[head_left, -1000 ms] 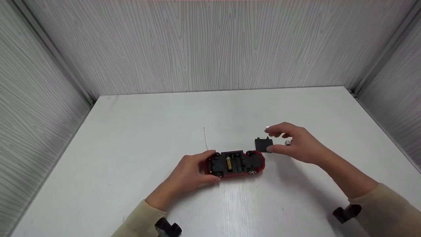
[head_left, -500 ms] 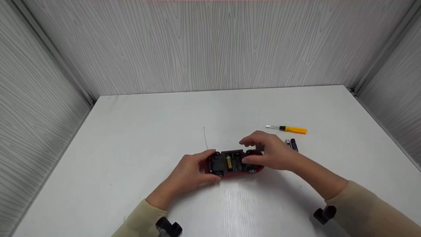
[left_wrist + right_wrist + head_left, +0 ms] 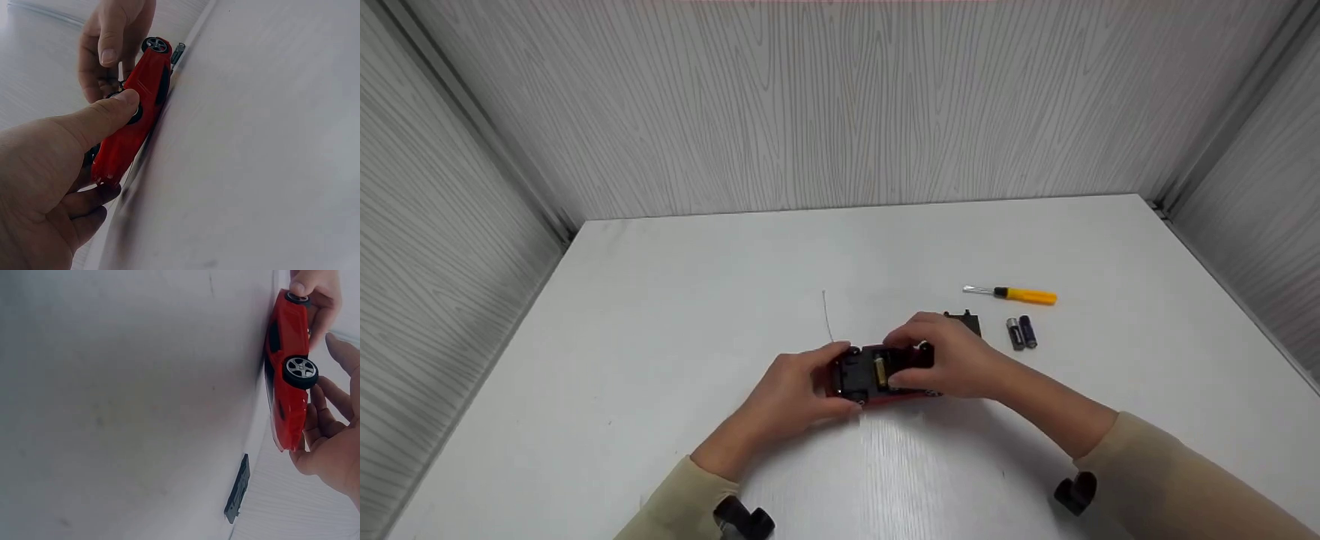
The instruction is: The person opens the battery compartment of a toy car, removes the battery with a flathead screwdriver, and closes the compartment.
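A red toy car (image 3: 126,138) lies upside down on the table with its black underside up. My left hand (image 3: 795,394) grips one end of it, thumb on the near side and fingers on the far side. In the uncovered compartment lies a gold battery (image 3: 880,371). My right hand (image 3: 956,360) is over the compartment, thumb and fingers apart around the opening; no held thing shows between them. It hides the car's right end in the head view. In the right wrist view its fingers (image 3: 332,405) are beside the car's underside.
A black battery cover (image 3: 966,322) lies behind the right hand, partly hidden. To its right are two dark batteries, a silver-topped one (image 3: 1015,334) and a blue one (image 3: 1028,331). A yellow-handled screwdriver (image 3: 1027,295) lies farther back. A thin wire antenna (image 3: 826,315) sticks out behind the car.
My right hand has moved left from beside the cover to over the car's compartment, uncovering the screwdriver and two batteries. The left hand and car have stayed in place.
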`<state>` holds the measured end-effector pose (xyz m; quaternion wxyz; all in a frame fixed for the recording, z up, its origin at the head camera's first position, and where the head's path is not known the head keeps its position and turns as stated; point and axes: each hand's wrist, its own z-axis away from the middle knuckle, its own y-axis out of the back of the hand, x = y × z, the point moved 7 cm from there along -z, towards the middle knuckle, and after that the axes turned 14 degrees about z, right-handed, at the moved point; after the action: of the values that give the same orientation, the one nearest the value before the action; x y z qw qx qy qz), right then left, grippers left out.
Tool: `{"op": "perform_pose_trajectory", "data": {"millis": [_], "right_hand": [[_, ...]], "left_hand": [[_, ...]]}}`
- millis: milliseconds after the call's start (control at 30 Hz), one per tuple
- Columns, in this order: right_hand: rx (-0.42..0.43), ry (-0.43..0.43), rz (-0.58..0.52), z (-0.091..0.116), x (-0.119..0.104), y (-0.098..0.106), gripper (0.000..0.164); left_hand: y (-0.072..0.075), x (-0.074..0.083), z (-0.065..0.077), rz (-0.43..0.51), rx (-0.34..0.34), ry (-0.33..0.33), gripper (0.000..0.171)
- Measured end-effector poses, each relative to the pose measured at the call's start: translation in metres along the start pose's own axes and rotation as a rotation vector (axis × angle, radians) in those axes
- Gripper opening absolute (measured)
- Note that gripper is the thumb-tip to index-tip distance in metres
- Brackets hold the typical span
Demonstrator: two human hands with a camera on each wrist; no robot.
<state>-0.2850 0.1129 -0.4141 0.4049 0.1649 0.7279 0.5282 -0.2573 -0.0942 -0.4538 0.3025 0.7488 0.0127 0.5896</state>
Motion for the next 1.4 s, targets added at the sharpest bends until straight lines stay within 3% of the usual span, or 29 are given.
{"op": "perform_pose_trajectory", "data": {"millis": [367,633,1033,1400], "right_hand": [[0.002,0.016,0.067,-0.003,-0.003,-0.012,0.042],[-0.017,-0.005,0.071,-0.003,-0.003,-0.014,0.042],[-0.004,0.021,0.093,-0.005,-0.004,-0.015,0.037],[-0.002,0.038,0.036,-0.006,-0.002,-0.016,0.031]], "left_hand": [[0.000,-0.001,-0.001,0.000,0.014,-0.053,0.080],[-0.001,-0.001,-0.001,0.006,0.007,-0.012,0.081],[0.000,-0.001,-0.001,-0.005,0.004,-0.014,0.081],[0.000,-0.001,0.000,0.004,0.007,0.006,0.083]]}}
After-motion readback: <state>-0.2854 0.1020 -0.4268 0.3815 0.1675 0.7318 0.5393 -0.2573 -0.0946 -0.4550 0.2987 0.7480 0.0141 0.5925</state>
